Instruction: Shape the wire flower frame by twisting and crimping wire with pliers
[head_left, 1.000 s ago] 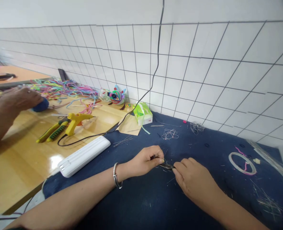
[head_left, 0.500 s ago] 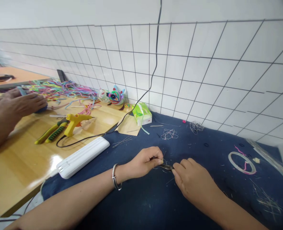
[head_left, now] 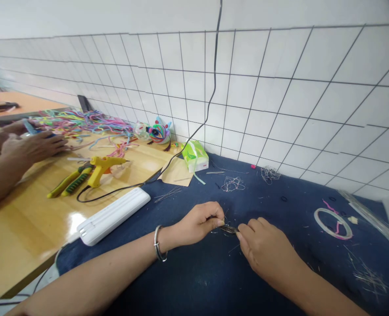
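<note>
My left hand [head_left: 199, 224] and my right hand [head_left: 263, 248] meet over a dark blue cloth [head_left: 214, 281]. Between their fingertips they pinch a small dark wire piece [head_left: 229, 228], each hand closed on one end. A metal bangle [head_left: 158, 249] sits on my left wrist. Loose thin wires lie scattered around the hands.
A white power strip [head_left: 113, 215], a yellow glue gun [head_left: 102, 167] and green-handled pliers [head_left: 67, 182] lie on the wooden table at left. Another person's hands [head_left: 30, 147] work by coloured cords [head_left: 82, 120]. A green tissue pack [head_left: 196, 156], wire tangles [head_left: 233, 184] and a white ring [head_left: 333, 223] rest on the cloth.
My hands have stayed almost still on the wire piece. The other person's hands have shifted on the wooden table, and the blue object under them is no longer visible.
</note>
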### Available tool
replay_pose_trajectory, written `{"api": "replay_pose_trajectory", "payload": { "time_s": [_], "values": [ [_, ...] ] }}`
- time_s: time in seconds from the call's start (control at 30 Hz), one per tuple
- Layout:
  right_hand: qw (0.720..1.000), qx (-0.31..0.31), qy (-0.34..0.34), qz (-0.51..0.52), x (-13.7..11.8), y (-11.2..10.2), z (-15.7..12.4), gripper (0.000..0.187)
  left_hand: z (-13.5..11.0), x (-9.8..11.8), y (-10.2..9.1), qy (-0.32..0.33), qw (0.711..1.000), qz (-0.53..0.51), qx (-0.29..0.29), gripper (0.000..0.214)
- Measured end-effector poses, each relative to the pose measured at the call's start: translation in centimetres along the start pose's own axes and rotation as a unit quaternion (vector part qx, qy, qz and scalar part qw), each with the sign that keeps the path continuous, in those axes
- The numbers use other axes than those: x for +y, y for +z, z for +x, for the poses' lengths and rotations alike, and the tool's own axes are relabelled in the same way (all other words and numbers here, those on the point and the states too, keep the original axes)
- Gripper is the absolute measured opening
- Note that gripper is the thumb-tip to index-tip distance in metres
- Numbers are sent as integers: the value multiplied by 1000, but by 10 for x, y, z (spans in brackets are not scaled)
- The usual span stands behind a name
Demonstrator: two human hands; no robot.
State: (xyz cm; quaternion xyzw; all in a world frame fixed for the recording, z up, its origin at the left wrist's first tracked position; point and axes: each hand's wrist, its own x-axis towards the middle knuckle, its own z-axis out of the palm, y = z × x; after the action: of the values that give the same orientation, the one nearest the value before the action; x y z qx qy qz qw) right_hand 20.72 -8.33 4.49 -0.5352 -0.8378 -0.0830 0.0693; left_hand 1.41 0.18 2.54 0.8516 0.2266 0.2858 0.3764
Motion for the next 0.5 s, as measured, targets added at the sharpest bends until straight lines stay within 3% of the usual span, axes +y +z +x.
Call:
{"api": "replay_pose_trajectory", "payload": {
  "time_s": [0.23,0.5],
  "values": [
    [999,35,-9,-4,1,1,0,25,0,-1,0,5,1000,-1,-3,13],
    [1000,16,2,-5,0,1,0,26,0,-1,0,3,1000,-2,-11,11]
  ]
}}
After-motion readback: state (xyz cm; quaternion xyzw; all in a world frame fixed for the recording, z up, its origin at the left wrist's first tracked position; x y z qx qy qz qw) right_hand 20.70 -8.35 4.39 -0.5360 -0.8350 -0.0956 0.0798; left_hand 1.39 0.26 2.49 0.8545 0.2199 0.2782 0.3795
